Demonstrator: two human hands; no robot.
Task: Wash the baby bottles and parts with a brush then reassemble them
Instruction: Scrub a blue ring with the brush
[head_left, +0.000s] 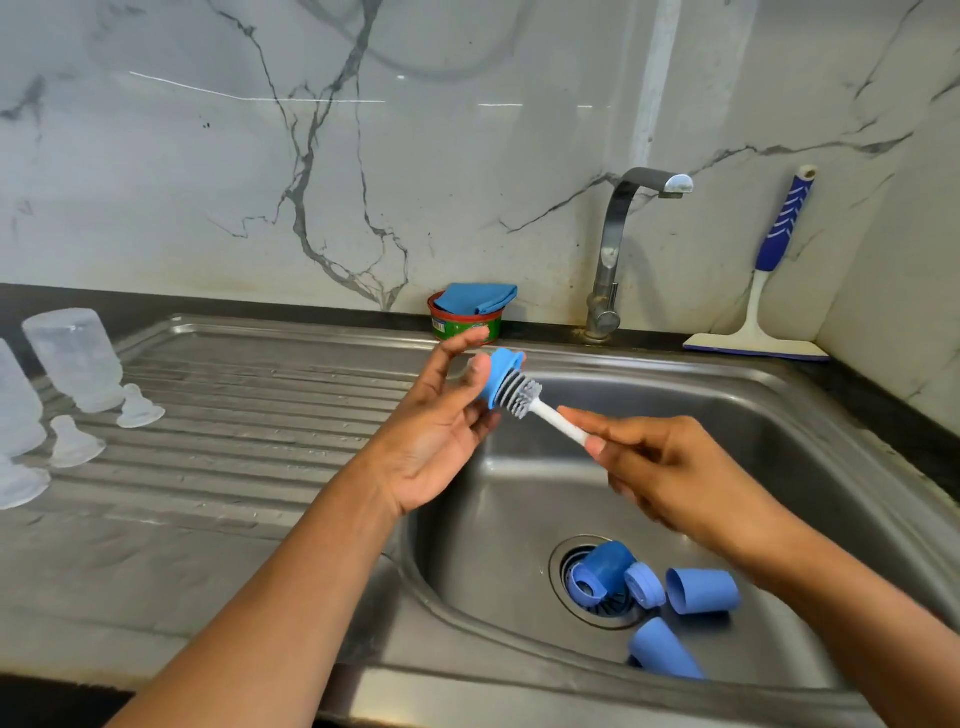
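Both arms are uncovered: the left forearm (291, 597) and the right forearm (857, 597) show bare, slim and smooth. The left hand (441, 436) and right hand (675, 467) are bare too, with short, plain fingernails (596, 446).

left hand (441, 423) raised, gripping, right hand (670, 467) lower, pinching
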